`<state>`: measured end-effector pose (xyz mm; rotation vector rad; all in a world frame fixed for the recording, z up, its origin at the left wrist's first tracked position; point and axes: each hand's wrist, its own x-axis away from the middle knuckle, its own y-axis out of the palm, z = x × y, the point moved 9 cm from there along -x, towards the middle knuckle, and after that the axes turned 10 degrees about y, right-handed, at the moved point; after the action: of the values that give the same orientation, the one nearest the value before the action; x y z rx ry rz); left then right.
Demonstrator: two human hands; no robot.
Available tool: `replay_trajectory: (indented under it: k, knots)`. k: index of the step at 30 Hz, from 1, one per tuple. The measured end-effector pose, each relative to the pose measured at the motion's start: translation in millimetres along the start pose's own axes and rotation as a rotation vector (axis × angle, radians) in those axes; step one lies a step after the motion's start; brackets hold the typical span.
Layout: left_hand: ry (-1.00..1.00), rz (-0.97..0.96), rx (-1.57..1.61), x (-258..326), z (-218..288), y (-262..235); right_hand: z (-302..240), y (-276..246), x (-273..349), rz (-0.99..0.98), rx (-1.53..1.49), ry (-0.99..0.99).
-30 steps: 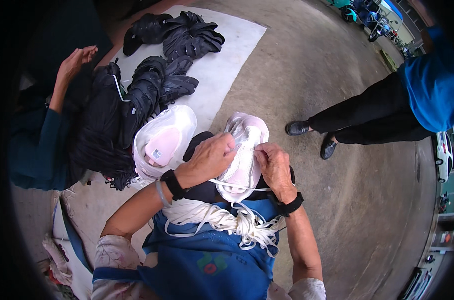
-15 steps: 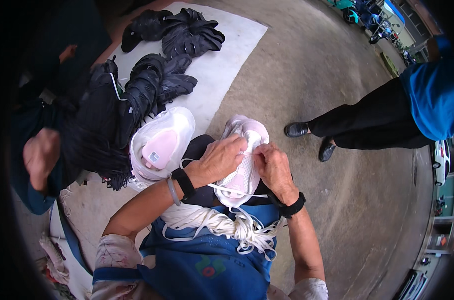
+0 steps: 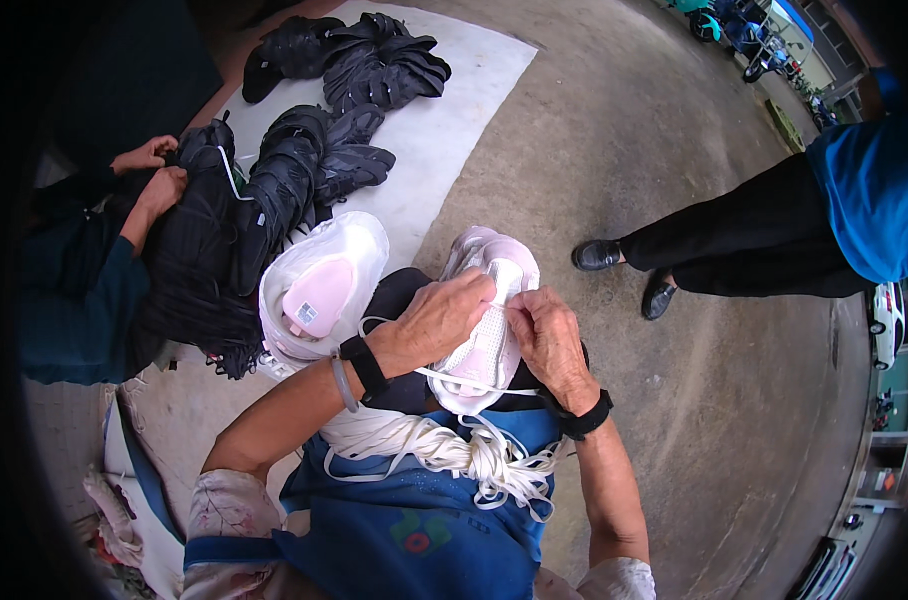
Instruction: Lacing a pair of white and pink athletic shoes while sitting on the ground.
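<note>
Both hands are pinching the white lace (image 3: 454, 380) over the pink-white shoe (image 3: 489, 335) on your lap: left hand (image 3: 444, 320), right hand (image 3: 546, 335); the loose lace bundle (image 3: 444, 450) nearby could be snagging it.

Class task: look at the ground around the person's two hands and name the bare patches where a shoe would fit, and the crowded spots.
Bare: concrete floor between the right hand and the bystander's black shoes; white sheet right of the black shoe pile. Crowded: the lap, with pink-and-white shoe, lace bundle, left hand.
</note>
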<state>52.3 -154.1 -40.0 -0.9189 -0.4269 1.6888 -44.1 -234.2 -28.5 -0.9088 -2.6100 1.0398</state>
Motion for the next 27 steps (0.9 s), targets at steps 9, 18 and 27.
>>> replay_trajectory:
  k: [9, 18, 27]
  knots:
    - [0.012, 0.011, 0.054, 1, -3, 5, -5, -1, 3, 0.041, 0.083, -0.097]
    - [-0.007, -0.01, 0.055, -2, -7, 9, -7, 2, 0, 0.051, 0.14, -0.123]
    - [0.155, 0.037, -0.067, 5, -12, 19, -16, 11, 2, -0.008, 0.282, -0.224]
